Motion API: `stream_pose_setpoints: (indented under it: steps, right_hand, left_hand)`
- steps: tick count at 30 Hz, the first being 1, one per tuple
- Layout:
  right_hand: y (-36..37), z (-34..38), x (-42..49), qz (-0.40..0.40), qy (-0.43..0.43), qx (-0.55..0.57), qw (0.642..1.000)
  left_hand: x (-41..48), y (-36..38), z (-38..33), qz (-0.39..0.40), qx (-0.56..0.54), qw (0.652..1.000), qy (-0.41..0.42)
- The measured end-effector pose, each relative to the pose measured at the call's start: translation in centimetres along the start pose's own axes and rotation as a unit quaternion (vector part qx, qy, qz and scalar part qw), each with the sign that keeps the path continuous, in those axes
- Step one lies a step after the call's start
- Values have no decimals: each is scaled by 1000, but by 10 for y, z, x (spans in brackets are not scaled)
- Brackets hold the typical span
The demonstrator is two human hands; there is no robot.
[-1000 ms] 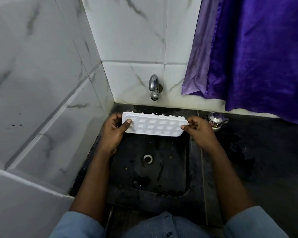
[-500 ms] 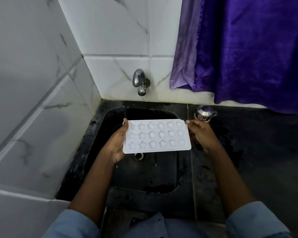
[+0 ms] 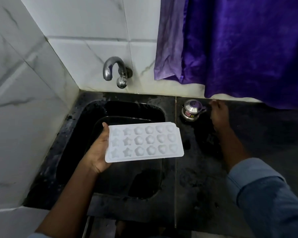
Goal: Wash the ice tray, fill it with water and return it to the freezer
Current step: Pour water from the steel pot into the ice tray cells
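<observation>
A white ice tray with star, flower and heart shaped cells is held flat over the black sink. My left hand grips its left end, thumb on the rim. My right hand is off the tray, on the dark counter at the right beside a small steel pot, its fingers near the wall and the curtain's hem; I cannot tell whether it holds anything. A chrome tap sticks out of the tiled wall above the sink, with no water visibly running.
A small steel lidded pot stands on the black counter right of the sink. A purple curtain hangs over the back right. White marble tiles close in the left side and the back.
My right hand let go of the tray's right end and moved to the counter by the steel pot. My left hand alone holds the tray, which now faces up.
</observation>
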State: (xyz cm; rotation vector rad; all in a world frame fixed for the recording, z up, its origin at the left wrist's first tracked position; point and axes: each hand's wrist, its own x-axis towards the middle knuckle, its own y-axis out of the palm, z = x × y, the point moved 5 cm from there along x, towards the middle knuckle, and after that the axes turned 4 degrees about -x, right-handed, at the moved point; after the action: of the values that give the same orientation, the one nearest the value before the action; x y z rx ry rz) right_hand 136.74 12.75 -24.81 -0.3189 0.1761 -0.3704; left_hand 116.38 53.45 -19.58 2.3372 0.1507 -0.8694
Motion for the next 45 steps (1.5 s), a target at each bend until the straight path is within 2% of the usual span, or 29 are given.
stream_pose_setpoints:
  steps: [5, 12, 20, 26, 35, 45]
  right_hand:
    - [28, -16, 18, 64, 6, -31, 997]
    - [36, -22, 22, 62, -9, 17, 998]
    - [29, -23, 23, 177, 27, -37, 983]
    - [23, -19, 3, 163, 36, 20, 986]
    - [-22, 78, -60, 165, -47, 67, 983]
    - [-36, 157, -154, 245, -112, 36, 962]
  left_hand:
    - [9, -5, 10, -17, 6, 1000, -10]
    - [9, -7, 18, -67, -1, 998, 4]
    - [0, -2, 31, -88, 20, 996, 13]
    - [-16, -6, 23, -86, 15, 996, 35]
    - [-52, -3, 3, -50, 12, 998, 42]
    - [-100, -19, -11, -2, 3, 999, 48]
